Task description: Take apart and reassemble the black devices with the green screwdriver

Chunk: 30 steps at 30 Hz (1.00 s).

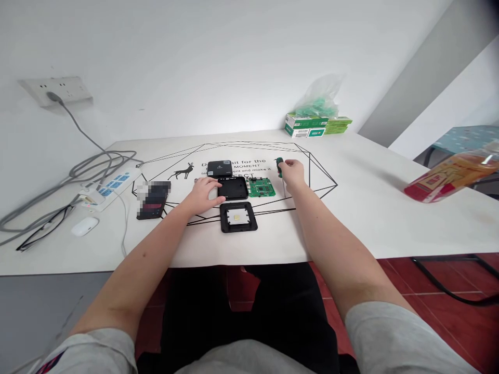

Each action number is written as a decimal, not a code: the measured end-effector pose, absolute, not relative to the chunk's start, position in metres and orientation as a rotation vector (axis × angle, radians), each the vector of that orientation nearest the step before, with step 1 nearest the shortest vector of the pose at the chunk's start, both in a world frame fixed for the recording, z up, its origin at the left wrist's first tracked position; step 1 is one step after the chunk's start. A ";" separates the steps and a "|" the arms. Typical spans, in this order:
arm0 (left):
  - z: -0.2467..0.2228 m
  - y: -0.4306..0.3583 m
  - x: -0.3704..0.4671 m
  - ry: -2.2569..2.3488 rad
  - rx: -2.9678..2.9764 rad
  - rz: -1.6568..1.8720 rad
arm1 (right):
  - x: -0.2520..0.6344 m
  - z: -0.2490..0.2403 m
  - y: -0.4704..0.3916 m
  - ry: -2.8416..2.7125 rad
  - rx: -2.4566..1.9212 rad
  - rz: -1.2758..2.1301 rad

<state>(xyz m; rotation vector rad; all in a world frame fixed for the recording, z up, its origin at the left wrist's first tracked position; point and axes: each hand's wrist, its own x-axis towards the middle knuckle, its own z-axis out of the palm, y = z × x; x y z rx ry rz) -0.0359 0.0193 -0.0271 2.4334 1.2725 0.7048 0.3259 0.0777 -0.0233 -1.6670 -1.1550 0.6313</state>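
My left hand (pixel 204 195) has its fingers spread, with thumb and fingertips at the left edge of an open black casing (pixel 233 188). A green circuit board (pixel 262 187) lies against the casing's right side. My right hand (pixel 292 173) is closed round the green handle of a screwdriver (pixel 279 166), whose thin shaft points down at the table right of the board. Behind the casing is a black box (pixel 219 168). Nearer to me lies a black square cover (pixel 238 217) with a metal plate in it.
A phone (pixel 153 200), a white earphone case (pixel 84 226), glasses (pixel 43 228) and a power strip (pixel 113 188) with cables lie at left. Green and white boxes (pixel 306 124) stand by the wall. A bottle (pixel 448 176) is at right.
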 end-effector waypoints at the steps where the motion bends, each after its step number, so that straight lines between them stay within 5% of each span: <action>1: -0.023 0.013 -0.036 1.234 2.444 0.673 | 0.323 -0.019 0.074 -1.113 -1.622 0.657; 7: -0.010 -0.012 -0.032 1.074 2.468 0.364 | 0.268 0.007 0.030 -1.015 -0.994 0.871; 14: -0.012 -0.010 -0.022 0.988 2.539 0.341 | 0.195 0.028 -0.011 -1.548 -0.581 0.992; 30: -0.014 -0.011 -0.012 0.980 2.480 0.342 | 0.181 0.001 -0.016 -1.456 -0.617 0.981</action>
